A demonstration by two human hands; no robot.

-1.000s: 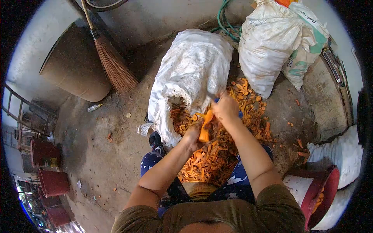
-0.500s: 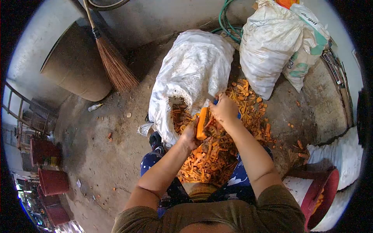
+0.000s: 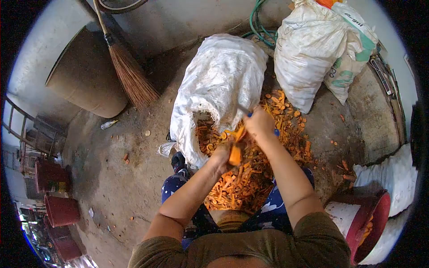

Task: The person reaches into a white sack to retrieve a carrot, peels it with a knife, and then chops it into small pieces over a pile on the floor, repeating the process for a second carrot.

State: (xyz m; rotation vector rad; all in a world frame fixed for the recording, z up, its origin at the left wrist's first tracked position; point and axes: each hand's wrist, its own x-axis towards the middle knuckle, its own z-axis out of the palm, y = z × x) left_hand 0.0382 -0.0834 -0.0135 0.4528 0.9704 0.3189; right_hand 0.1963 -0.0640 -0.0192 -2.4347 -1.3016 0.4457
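My left hand (image 3: pixel 220 157) is closed around a thick, partly peeled carrot (image 3: pixel 235 156), its cut orange face turned toward me. My right hand (image 3: pixel 260 123) grips a blue-handled knife (image 3: pixel 243 110), the blade showing past the fingers to the upper left. Between the two hands an orange strip is blurred by motion. Beneath them spreads a heap of carrot peelings (image 3: pixel 232 187) and cut pieces. Just beyond, a white woven sack (image 3: pixel 223 71) lies on its side, its torn mouth open toward my hands with carrots inside.
Two full sacks (image 3: pixel 308 53) stand at the back right, near a green hose (image 3: pixel 255 22). A broom (image 3: pixel 129 71) leans by a large barrel (image 3: pixel 85 73) at left. A red bucket (image 3: pixel 380 223) with orange pieces lies tipped at right; red buckets (image 3: pixel 61 210) line the left side.
The carrot has turned and dropped slightly in my left hand. My right hand has shifted with the knife, whose blade now shows pointing up and left.
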